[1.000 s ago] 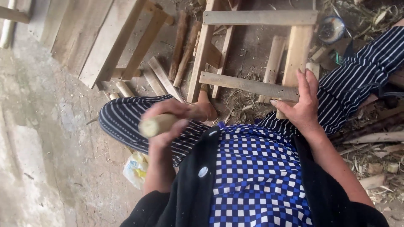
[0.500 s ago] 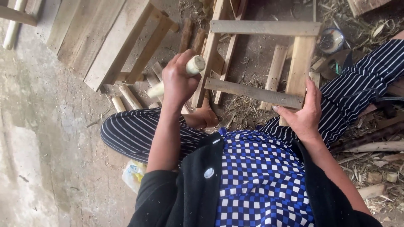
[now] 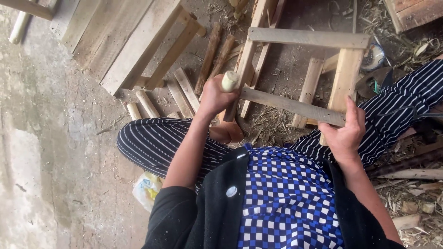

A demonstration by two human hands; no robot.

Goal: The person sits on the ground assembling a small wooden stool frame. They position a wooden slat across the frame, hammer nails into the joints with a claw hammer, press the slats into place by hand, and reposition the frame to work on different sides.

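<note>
The left hand (image 3: 213, 97) has its fingers wrapped tight around a pale round wooden stick (image 3: 229, 81), held at the near left corner of the pale rectangular wooden slat frame (image 3: 295, 105). The right hand (image 3: 345, 133) clamps fingers over the frame's near right corner, above striped trousers (image 3: 157, 143).

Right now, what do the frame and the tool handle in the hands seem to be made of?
The frame looks like bare, unfinished wood: pale slats with visible grain and rough-cut ends. The handle gripped by the left hand appears to be pale wood too, round with a smooth end; its head is hidden. The right hand holds the frame.
</note>
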